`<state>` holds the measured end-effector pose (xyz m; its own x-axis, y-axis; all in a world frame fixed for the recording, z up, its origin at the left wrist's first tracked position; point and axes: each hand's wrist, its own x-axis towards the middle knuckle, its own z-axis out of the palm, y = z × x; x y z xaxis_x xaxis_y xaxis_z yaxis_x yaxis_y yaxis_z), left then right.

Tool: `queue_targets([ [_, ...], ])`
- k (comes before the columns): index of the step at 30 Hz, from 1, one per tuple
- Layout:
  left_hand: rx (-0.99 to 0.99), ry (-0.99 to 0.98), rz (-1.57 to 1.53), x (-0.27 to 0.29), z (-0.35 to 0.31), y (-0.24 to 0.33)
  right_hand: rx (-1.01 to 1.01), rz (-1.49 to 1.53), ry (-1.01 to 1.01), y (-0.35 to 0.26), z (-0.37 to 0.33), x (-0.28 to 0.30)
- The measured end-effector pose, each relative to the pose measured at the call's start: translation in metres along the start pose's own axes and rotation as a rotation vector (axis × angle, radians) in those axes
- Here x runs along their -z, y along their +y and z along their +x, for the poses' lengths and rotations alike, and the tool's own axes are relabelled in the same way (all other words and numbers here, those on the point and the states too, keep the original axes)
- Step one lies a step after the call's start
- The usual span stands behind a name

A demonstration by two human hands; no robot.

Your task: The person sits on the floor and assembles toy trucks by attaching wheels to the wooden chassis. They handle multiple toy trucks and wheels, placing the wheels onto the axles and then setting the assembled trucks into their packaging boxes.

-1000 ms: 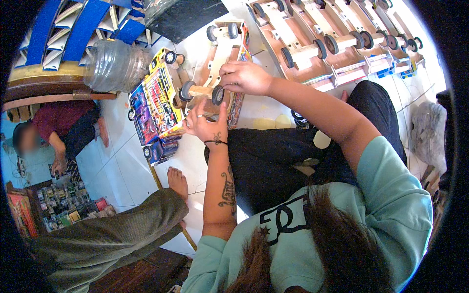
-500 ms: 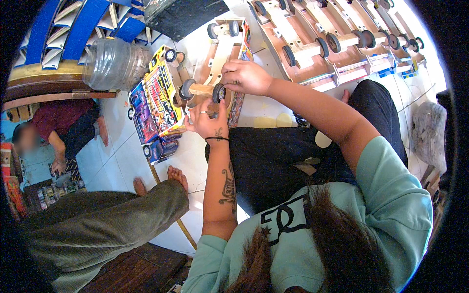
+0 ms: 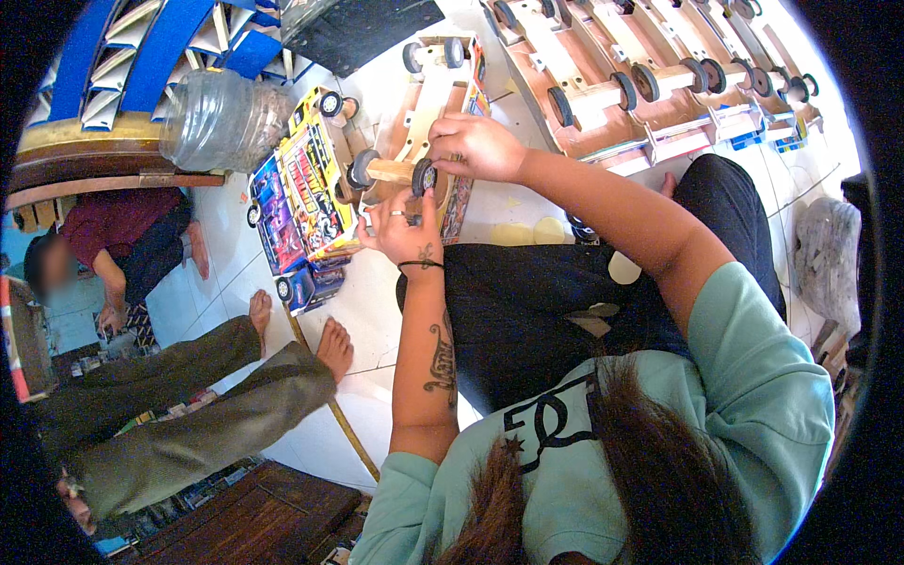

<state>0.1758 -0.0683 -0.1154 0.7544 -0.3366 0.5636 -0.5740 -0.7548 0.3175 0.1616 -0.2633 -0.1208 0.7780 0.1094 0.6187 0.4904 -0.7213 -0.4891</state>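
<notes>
An upturned wooden toy truck [image 3: 443, 99] lies in front of me, its bare underside and black wheels facing up. A wooden axle block [image 3: 391, 170] crosses its near end, with a black wheel [image 3: 423, 178] on the right. My left hand [image 3: 407, 234] grips the truck's near end, one fingertip against that wheel. Just right of the wheel, my right hand [image 3: 477, 148] is closed in a pinch. What its fingertips hold, if anything, is hidden. Beside the truck, on the left, lies a yellow printed toy truck [image 3: 315, 174] on its side.
More upturned wooden trucks [image 3: 603, 66] line up at the far right. A clear plastic jar [image 3: 226, 118] lies at the left, near blue-and-white pieces [image 3: 174, 56]. A blue toy truck [image 3: 278, 221] touches the yellow one. Another person's legs [image 3: 198, 414] stretch in at left; another person [image 3: 122, 235] sits beyond.
The nearby person's legs have shifted and spread, with the foot moving slightly down. My hands stay at the same wheel with hardly any movement; the view has shifted slightly.
</notes>
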Motion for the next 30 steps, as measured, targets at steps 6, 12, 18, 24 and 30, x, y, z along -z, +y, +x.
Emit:
queue_targets([
  [6,0.003,-0.031,-0.004,0.001,-0.001,-0.001,-0.005,-0.017,-0.011,0.013,0.012,0.012],
  [12,-0.014,-0.009,-0.008,0.006,0.015,0.013,-0.132,0.067,0.083,-0.001,0.005,0.033],
  [18,-0.137,-0.496,0.373,0.015,0.062,0.035,-0.241,0.132,-0.070,-0.038,-0.068,0.088],
  [24,-0.236,-0.668,0.522,0.003,0.081,0.044,-0.363,0.215,-0.248,-0.073,-0.131,0.141],
  [30,-0.340,-0.480,0.394,-0.008,0.073,0.029,-0.417,0.169,-0.306,-0.074,-0.150,0.147],
])
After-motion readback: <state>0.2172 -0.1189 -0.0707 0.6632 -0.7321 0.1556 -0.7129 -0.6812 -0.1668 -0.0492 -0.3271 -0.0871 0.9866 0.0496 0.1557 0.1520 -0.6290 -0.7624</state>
